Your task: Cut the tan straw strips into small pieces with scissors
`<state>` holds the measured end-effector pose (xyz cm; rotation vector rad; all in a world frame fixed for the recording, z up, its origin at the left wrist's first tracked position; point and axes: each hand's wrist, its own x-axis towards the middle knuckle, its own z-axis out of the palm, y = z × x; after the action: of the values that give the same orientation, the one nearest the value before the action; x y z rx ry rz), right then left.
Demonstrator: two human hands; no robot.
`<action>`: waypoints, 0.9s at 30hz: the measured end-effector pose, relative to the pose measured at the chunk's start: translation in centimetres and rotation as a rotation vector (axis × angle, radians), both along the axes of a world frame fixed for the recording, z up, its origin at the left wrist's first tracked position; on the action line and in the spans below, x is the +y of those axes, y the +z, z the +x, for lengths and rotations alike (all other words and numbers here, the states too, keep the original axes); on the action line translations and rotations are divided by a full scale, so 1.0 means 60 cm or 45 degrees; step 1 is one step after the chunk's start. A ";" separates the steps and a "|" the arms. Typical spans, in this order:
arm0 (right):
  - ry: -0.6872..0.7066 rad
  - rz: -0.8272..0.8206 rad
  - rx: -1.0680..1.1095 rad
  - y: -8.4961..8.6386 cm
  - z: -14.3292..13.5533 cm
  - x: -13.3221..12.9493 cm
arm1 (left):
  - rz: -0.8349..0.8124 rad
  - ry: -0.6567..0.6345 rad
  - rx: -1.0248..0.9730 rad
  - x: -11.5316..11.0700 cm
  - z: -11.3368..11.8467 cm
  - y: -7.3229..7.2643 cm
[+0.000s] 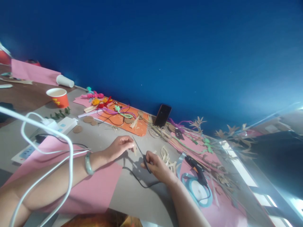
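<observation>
Near the middle of the grey table, my left hand [121, 145] pinches a small tan piece [134, 149] between thumb and fingertips; a pale green bangle [88, 164] circles that wrist. To its right, my right hand [153, 162] grips the dark handles of a pair of scissors [144, 156]. The blades point up and left, close beside the tan piece. Whether they touch it is too small to tell. Pink paper [94, 192] lies under my left forearm, and a black cable [139, 183] runs below my hands.
A phone [163, 115] leans against the blue wall. To the right are a glue gun [197, 168], a ribbon roll [198, 190] and dried stems. Orange paper [139, 129] carries craft pieces. At left stand a paper cup [60, 100] and a power strip [67, 125]; a white cable [71, 164] crosses the foreground.
</observation>
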<state>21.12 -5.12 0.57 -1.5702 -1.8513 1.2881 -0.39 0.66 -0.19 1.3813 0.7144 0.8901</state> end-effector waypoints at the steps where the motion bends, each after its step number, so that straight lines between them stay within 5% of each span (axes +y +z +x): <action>1: -0.026 0.016 -0.001 0.001 0.001 0.001 | 0.016 0.035 0.032 0.007 -0.004 0.000; 4: -0.144 0.097 0.013 0.004 0.003 0.006 | 0.181 0.173 0.185 0.037 -0.024 0.001; 8: -0.355 0.297 0.005 0.010 0.010 0.012 | 0.473 0.380 0.714 0.070 -0.047 -0.008; 16: -0.502 0.554 -0.062 0.011 0.031 0.018 | 0.999 0.092 0.988 0.063 -0.031 -0.032; 27: -0.465 0.573 -0.246 -0.007 0.050 0.032 | 1.037 -0.259 1.026 0.041 -0.017 -0.036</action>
<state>24.12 -3.20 0.13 -1.7092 -1.6987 0.5327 -1.42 3.11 -2.33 2.5606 0.8084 0.4303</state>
